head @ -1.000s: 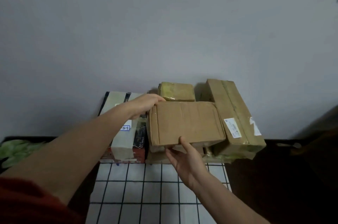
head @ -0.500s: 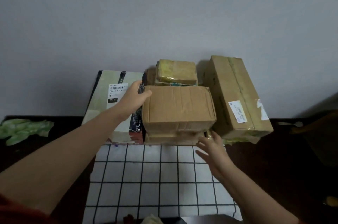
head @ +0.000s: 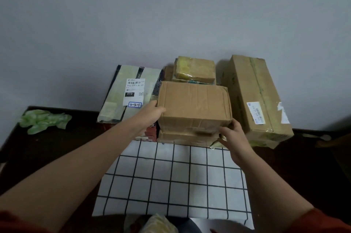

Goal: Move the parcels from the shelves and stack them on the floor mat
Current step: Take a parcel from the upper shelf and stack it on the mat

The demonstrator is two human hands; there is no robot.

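Squaring up, by the look of it. Brown box (head: 193, 105) sits flat on a lower box (head: 186, 137), mid-pile, at far edge of floor mat (head: 171, 185).

- L hand (head: 152, 113): against brown box's left face, thumb at the edge. Fingers go down betw. box & labelled parcel (head: 129, 94), so can't tell if flat or hooked.
- R hand (head: 233, 137): grasping brown box's near-right bottom corner, thumb on front face, fingers (head: 235, 124) wrapped round the side.

Pile so far, all backed to wall (head: 171, 14):
- labelled parcel, left, lying on a red carton (head: 150, 133), touching brown box.
- small taped parcel (head: 195, 69) behind brown box, up on sth else, hidden.
- long box (head: 256, 99), right, just beside brown box; near end seems to overhang mat's edge.

Est. progress: well under way. Approx. 6 parcels down, stacked 2 high in the middle. Brown box looks landed but not let go. Shelves not in view, so no count of what's left. Grid of mat in front of pile has room for more.

Misc: green plastic (head: 43, 120) on dark floor, left, well apart from pile.
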